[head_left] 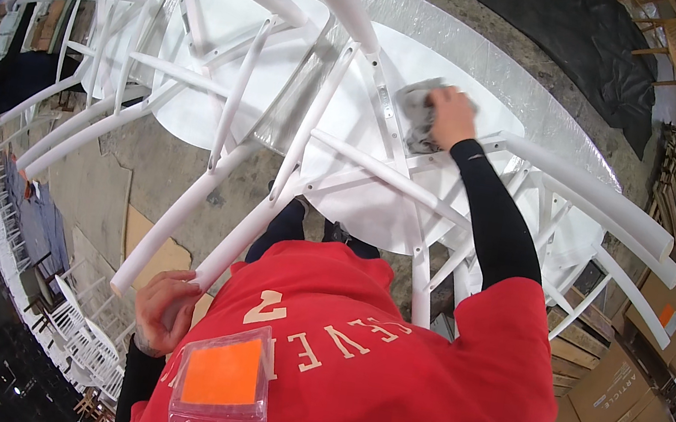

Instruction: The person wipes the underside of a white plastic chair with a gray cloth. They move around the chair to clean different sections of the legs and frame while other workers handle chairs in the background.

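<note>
A white chair lies upside down before me, the underside of its round seat [342, 184] facing up and its legs and crossbars standing over it. My right hand [452, 117] is closed on a crumpled grey cloth [413, 108], pressed on the far right part of the seat underside; hand and cloth are slightly blurred. Low on the left, my left hand [164, 308] has its fingers curled at the end of a white chair leg [244, 237] that points toward me. A second upturned white chair seat [212, 120] lies just to the left.
Clear plastic wrap [498, 52] covers the surface beneath the chairs. More white chair legs [600, 192] jut out at the right. Cardboard boxes [606, 395] are stacked at the lower right. Rows of white chairs [79, 330] stand at the lower left. A dark sheet [567, 53] lies on the far floor.
</note>
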